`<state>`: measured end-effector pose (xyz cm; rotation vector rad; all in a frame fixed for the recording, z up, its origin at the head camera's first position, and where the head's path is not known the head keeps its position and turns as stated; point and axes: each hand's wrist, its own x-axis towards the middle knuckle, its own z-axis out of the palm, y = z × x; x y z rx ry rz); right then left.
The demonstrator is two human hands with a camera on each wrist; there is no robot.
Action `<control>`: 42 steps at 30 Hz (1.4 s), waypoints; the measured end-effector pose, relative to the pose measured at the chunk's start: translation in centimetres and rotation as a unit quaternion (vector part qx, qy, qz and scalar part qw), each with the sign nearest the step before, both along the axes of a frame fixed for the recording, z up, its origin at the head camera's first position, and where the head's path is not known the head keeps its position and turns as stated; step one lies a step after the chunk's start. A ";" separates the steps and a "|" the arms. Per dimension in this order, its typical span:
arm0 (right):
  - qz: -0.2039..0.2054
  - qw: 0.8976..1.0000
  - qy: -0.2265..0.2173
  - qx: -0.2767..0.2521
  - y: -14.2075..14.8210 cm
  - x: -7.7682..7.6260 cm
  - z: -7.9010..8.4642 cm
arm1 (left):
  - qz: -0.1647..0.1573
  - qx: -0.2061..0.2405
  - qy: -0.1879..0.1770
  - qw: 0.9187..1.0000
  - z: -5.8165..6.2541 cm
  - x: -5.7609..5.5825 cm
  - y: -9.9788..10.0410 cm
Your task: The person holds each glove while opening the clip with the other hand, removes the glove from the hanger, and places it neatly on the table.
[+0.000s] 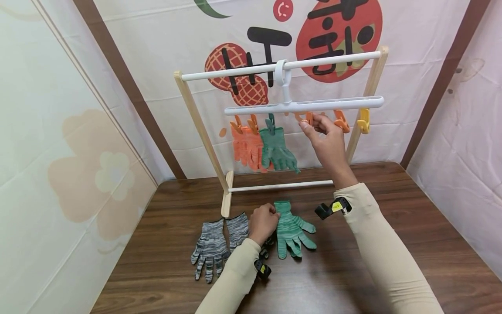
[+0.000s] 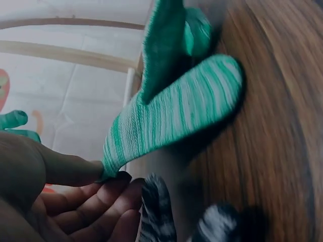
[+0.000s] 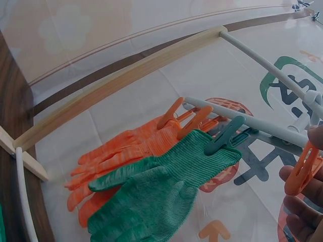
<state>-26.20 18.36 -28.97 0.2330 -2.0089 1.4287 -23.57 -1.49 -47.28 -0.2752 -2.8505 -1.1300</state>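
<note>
Green glove (image 1: 294, 231) lay on the surface (image 1: 333, 270), one edge pinched between the left fingers (image 2: 101, 196); the right fingers (image 3: 300, 206) pinched an orange clip (image 3: 303, 171). A slack pinch could have dropped either.

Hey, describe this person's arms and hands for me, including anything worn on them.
The left sleeve and right sleeve are long, plain and cream. A black strap with a small yellow label sits near each wrist; the print is too small to read. The left hand and right hand are bare.
</note>
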 end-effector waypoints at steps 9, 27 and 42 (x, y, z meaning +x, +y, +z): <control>0.000 1.000 -0.009 0.004 0.1 -0.1 -0.4 | -0.008 -0.047 0.061 0.997 -0.4 -0.2 -0.5; -0.006 1.000 -0.028 0.004 0.1 -0.2 -0.8 | 0.037 -0.065 0.075 0.994 0.1 -1.2 -1.6; -0.011 0.999 -0.039 0.009 0.4 -0.3 -1.8 | 0.080 -0.018 0.151 0.985 7.7 -4.4 -2.0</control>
